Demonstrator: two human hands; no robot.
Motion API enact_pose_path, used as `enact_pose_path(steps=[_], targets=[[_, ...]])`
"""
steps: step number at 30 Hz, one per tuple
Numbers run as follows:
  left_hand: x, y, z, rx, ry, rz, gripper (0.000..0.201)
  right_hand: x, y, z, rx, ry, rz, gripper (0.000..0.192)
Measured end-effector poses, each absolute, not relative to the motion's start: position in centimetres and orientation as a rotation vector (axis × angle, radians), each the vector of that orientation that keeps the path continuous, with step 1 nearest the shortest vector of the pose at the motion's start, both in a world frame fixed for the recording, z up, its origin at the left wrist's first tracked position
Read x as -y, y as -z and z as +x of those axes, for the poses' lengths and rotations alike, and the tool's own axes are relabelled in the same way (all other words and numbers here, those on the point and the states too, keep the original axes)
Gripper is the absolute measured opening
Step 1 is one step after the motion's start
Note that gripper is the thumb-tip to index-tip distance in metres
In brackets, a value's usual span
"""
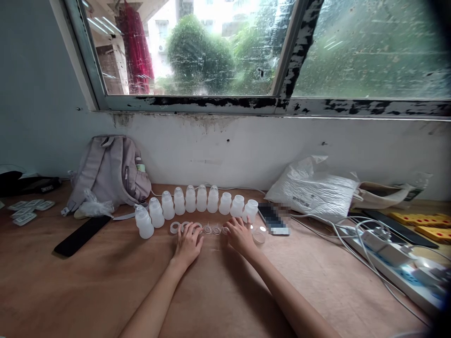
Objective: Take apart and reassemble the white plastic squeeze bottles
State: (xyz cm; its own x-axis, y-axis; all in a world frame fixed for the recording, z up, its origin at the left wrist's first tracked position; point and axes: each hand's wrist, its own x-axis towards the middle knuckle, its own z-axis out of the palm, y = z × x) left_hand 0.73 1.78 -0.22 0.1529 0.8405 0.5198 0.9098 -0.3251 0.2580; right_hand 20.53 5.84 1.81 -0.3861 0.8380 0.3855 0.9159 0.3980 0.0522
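Both hands lie palm-down on the bench [105, 281], left hand [188, 242] and right hand [240, 234] covering small rings [174, 227]. Whether the fingers grip any is hidden. The phone [273, 218] screen is blurred.

White bottles [197, 203] upright in an arc; small rings [211, 229] before them

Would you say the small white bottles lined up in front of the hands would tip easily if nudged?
Probably: the white bottles look translucent and empty, so likely light. They stand close together, so one tipping may knock its neighbour. Being rounded, a fallen one might roll.
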Motion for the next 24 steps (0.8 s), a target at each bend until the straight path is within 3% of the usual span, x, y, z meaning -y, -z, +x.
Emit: enact_pose_path(steps=[16,24], targets=[[-1.9,0.3,0.6,1.763,0.891,-2.287,0.024,-5.6,-1.7,20.4,2.349,0.341,-1.478,0.025],[-2.0,0.5,0.2,1.899,0.794,-2.191,0.032,-7.4,-4.8,19.1,2.079,0.33,-1.406,0.034]])
